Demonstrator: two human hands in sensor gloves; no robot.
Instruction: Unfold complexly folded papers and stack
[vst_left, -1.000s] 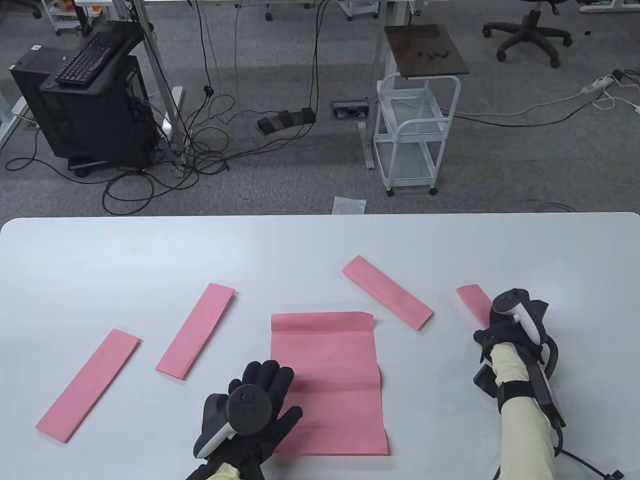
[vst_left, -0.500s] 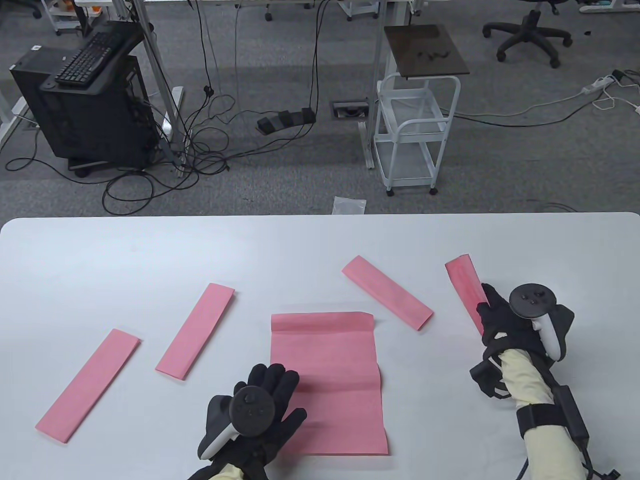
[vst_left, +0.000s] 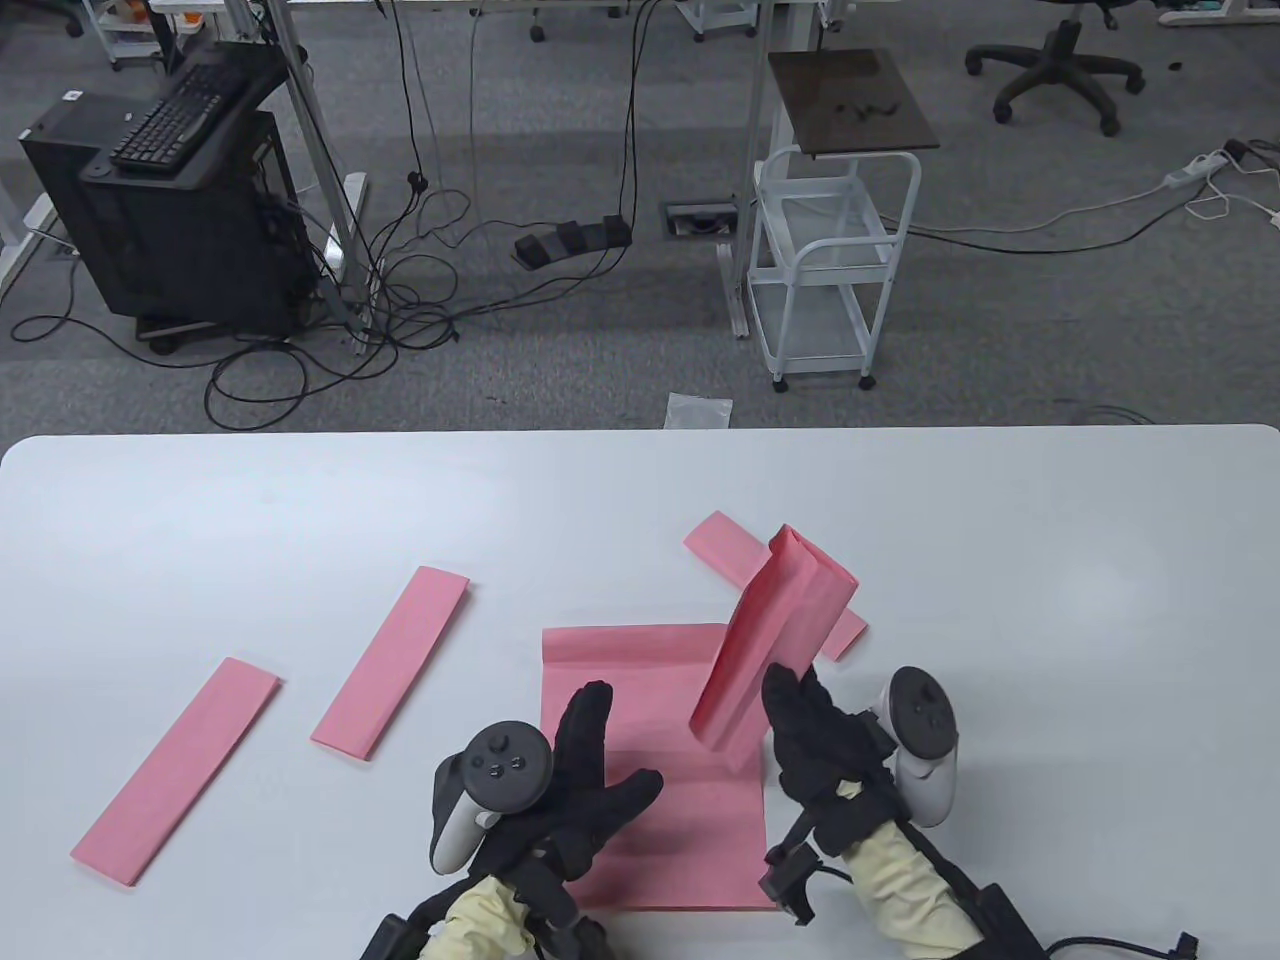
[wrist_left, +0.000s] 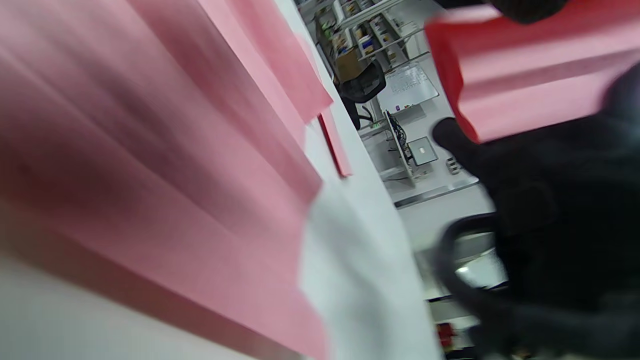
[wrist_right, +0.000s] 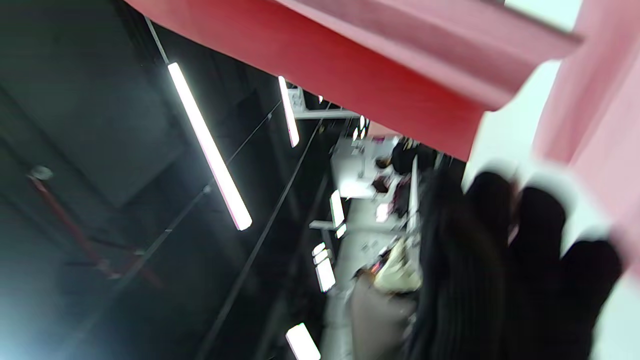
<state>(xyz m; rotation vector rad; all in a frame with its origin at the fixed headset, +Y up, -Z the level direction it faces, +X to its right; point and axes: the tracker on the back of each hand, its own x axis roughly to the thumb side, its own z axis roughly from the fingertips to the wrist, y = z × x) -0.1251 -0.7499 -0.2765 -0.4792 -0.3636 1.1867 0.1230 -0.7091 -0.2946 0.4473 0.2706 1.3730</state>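
The white table is seen from above and in front by the table view, the floor beyond included. The wrist views are tilted steeply and held very close, blurred; the lifted folded paper is shared by all three.

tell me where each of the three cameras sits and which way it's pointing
Table view: high above the near edge, looking down at the white table and the floor beyond; shows the left hand, open, and the right hand, whose grip holds the folded paper.
Left wrist view: low by the table, tilted, looking across the unfolded sheet; a blurred black glove shows at right.
Right wrist view: tipped up toward ceiling lights; black gloved fingers at lower right.
Shared: all three show the folded paper.
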